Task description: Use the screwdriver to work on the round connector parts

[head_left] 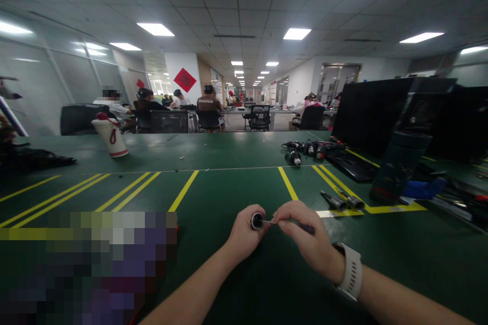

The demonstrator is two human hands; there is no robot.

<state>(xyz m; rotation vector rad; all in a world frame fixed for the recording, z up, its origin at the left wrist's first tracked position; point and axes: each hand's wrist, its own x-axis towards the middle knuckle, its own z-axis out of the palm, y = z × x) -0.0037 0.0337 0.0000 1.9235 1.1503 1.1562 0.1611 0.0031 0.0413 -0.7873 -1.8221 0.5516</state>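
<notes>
My left hand is closed round a small dark cylindrical part whose round open end faces the camera. My right hand pinches a thin tool with a dark handle; its metal tip reaches into the part's end. Both hands are held low over the green table mat, close to its near edge. A white watch sits on my right wrist.
Two similar dark cylinders lie just right of the hands, with several more farther back. A dark bottle and black monitor stand at the right, a white cup at the back left. Seated people work at distant desks.
</notes>
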